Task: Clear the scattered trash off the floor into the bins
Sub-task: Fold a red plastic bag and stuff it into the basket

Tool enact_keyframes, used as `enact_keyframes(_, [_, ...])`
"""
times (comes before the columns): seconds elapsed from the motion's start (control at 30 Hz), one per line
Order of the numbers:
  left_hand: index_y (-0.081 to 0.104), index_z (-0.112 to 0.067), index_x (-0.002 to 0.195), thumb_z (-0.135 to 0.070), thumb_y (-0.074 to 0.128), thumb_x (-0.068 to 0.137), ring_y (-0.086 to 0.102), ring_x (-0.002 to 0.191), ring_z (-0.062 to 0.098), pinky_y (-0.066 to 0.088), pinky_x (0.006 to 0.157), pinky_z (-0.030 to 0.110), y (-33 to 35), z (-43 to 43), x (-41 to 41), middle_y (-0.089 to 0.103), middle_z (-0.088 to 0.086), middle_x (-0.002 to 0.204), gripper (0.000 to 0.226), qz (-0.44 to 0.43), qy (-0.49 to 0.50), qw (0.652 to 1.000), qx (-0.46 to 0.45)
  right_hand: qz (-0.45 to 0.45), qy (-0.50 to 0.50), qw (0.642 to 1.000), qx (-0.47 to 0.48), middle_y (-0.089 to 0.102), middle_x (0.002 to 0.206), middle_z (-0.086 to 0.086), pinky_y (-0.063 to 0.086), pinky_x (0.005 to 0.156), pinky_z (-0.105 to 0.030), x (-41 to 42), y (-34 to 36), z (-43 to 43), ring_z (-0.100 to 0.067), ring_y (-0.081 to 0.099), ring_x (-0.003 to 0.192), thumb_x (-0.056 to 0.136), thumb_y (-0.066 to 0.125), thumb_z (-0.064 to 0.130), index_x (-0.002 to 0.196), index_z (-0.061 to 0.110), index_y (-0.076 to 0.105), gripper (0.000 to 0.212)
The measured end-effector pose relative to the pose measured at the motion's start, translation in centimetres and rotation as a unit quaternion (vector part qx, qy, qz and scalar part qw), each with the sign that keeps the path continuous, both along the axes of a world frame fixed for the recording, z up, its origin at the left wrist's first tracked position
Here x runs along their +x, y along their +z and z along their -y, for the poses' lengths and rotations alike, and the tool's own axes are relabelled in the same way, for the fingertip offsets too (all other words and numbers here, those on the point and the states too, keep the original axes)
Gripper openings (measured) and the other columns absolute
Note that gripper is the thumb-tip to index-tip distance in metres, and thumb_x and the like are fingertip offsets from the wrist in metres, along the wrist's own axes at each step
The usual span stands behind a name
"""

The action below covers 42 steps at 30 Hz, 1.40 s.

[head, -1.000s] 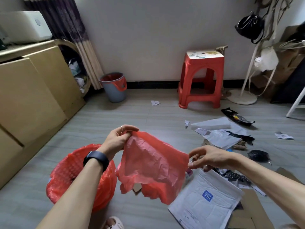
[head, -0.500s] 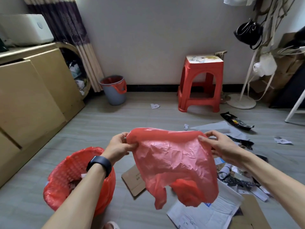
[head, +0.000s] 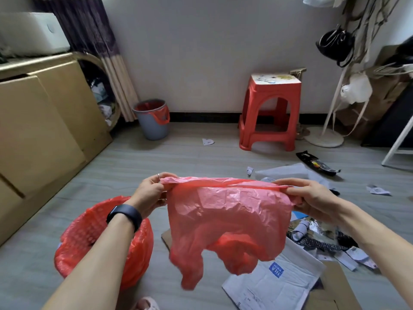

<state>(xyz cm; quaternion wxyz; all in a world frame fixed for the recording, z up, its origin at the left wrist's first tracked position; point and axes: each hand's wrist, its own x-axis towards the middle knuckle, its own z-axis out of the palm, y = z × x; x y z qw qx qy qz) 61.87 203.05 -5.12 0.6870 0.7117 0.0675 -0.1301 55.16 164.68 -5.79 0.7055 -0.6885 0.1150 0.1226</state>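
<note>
Thin, crinkled red plastic bag (head: 228, 220) held taut above floor (head: 134, 166); left grip (head: 152, 193) and right grip (head: 312, 198) each pinch rolled top edge. Perforated round bin (head: 89, 238), red-lined, under left forearm. Flat white mailer (head: 268, 285), glossy black wrapper (head: 317, 163) on grey planks

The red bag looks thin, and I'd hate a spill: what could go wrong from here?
1. The left hand and right hand pinch the red bag at its rim and hold it stretched taut; the thin film might tear there.
2. The white mailer and flat cardboard lie on the floor close in front of the person; stepping on them could cause a slip.
</note>
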Motion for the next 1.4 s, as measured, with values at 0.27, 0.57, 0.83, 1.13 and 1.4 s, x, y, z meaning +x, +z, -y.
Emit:
enact_keyframes(0.27, [0.072, -0.015, 0.096, -0.029, 0.061, 0.068, 0.054, 0.071, 0.016, 0.04, 0.07, 0.029, 0.6, -0.2, 0.0, 0.059, 0.002, 0.081, 0.033, -0.102, -0.091, 0.988, -0.065, -0.006, -0.03, 0.999, -0.044, 0.063, 0.088, -0.014, 0.031, 0.035, -0.019, 0.0, -0.4, -0.8, -0.011, 0.042, 0.045, 0.098, 0.055, 0.006, 0.112, 0.011, 0.07, 0.022])
enact_keyframes(0.57, [0.068, -0.021, 0.104, 0.0, 0.077, 0.075, 0.064, 0.077, 0.014, 0.052, 0.071, 0.028, -0.3, -0.3, 0.0, 0.069, 0.001, 0.094, 0.037, -0.034, -0.074, 0.994, 0.068, -0.034, 0.037, 0.998, 0.049, 0.069, 0.116, -0.02, 0.054, 0.094, -0.039, -0.3, 0.0, 0.1, -0.027, 0.064, 0.099, 0.078, 0.07, -0.004, 0.118, 0.009, 0.07, 0.041])
enact_keyframes(0.83, [0.064, -0.012, 0.077, 0.016, 0.055, 0.082, 0.052, 0.056, 0.014, 0.043, 0.044, 0.016, -1.1, 0.2, 0.5, 0.058, 0.008, 0.07, 0.03, 0.046, -0.004, 0.989, 0.143, -0.022, 0.019, 0.998, -0.053, 0.068, 0.092, -0.013, 0.044, 0.047, -0.021, -0.2, -0.4, -0.6, -0.014, 0.057, 0.06, 0.094, 0.063, 0.011, 0.119, 0.019, 0.068, 0.027])
enact_keyframes(1.13, [0.065, -0.022, 0.084, 0.002, 0.048, 0.09, 0.049, 0.046, 0.01, 0.023, 0.051, 0.022, -1.4, 0.2, 0.3, 0.055, -0.004, 0.06, 0.03, -0.02, -0.027, 0.993, 0.114, -0.037, -0.05, 0.991, 0.121, 0.062, 0.086, -0.014, 0.045, 0.048, -0.02, 0.5, 0.2, -0.7, -0.012, 0.049, 0.055, 0.087, 0.046, 0.002, 0.099, -0.005, 0.073, 0.03])
enact_keyframes(1.4, [0.065, -0.022, 0.086, -0.003, 0.046, 0.094, 0.051, 0.057, 0.01, 0.04, 0.059, 0.025, -0.9, 0.0, 0.2, 0.059, -0.003, 0.067, 0.028, -0.058, -0.061, 0.996, 0.029, -0.034, -0.043, 0.998, 0.006, 0.071, 0.107, -0.021, 0.059, 0.079, -0.048, 0.9, -0.9, -0.4, -0.039, 0.071, 0.093, 0.078, 0.074, -0.002, 0.118, 0.016, 0.062, 0.045])
